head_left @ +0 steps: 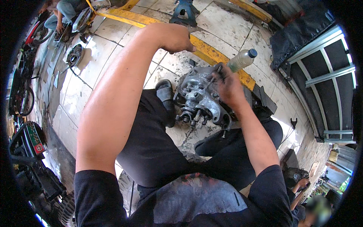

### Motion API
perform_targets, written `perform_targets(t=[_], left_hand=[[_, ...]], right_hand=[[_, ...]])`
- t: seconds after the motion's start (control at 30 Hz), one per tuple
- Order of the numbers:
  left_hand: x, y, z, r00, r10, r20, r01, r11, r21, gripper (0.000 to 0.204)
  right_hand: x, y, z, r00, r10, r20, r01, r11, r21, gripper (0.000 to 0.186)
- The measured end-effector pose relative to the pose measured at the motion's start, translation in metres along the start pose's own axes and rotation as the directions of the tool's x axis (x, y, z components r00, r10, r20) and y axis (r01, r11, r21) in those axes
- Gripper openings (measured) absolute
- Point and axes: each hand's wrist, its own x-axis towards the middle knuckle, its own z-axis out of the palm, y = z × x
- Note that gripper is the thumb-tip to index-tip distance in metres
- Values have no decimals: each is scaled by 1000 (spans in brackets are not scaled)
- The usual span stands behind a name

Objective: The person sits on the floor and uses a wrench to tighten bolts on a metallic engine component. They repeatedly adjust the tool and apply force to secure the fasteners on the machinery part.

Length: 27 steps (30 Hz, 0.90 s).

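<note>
A grimy grey metal casing (197, 87), like a vehicle gear housing with bolts and studs, rests on the floor between my legs. My right hand (230, 86) is at its upper right side, fingers curled at a dark stub; their grip is partly blurred. Farther off, my left hand (176, 38) is raised over a yellow metal beam (210, 50), apart from the casing in this view. Its fingers are bent inward and mostly hidden under the hand. A clear plastic bottle (240, 61) with a blue cap is just beyond my right hand.
A blue stand (184, 14) is on the white tiled floor ahead. At the right a dark panel with metal rails (321, 79) leans. A round metal part (75, 55) lies at the left, near motorcycles (27, 100). Other people are at the far left and lower right.
</note>
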Motion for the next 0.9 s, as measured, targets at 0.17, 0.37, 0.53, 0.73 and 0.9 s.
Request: perform_targets(t=[0.17, 0.37, 0.53, 0.73, 0.9], left_hand=[[0, 3, -3, 1000, 9, 11, -9, 1000, 8, 65], [0, -4, 0, 1000, -1, -9, 1, 1000, -12, 63], [-3, -8, -3, 1000, 26, 11, -25, 1000, -17, 59], [3, -4, 0, 999, 26, -21, -26, 1000, -1, 50], [-1, -5, 1, 1000, 15, -17, -15, 1000, 8, 55]], right_hand=[[-1, 19, 20, 988, -135, -75, 133, 991, -27, 33], [11, 23, 9, 991, 136, 8, -134, 957, 257, 38], [-1, 25, 47, 999, -36, -19, 37, 996, 78, 28], [-6, 22, 38, 1000, -5, 7, 4, 999, 51, 24], [-1, 12, 30, 1000, 25, -6, -24, 986, 167, 25]])
